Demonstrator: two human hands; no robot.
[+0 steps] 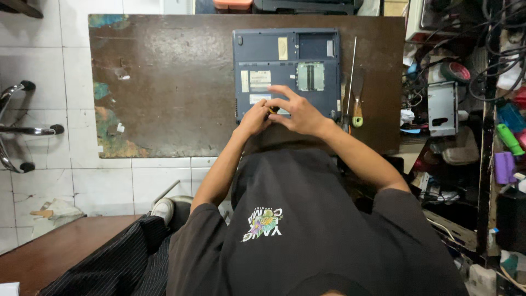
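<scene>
A blue-grey laptop (274,60) lies upside down on a worn brown table (175,82), its underside panels and labels showing. Both hands meet over its near edge. My left hand (255,118) is curled, fingers pinched around a small yellow-orange object (272,110), probably a tool handle, mostly hidden. My right hand (298,112) rests over the laptop's near edge with fingers spread and touches the same object.
A long thin screwdriver (349,82) and a wooden-handled scraper (357,98) lie just right of the laptop. Cluttered shelves with cables, tape and boxes (466,109) fill the right side. A chair base (22,129) stands on the tiled floor at left.
</scene>
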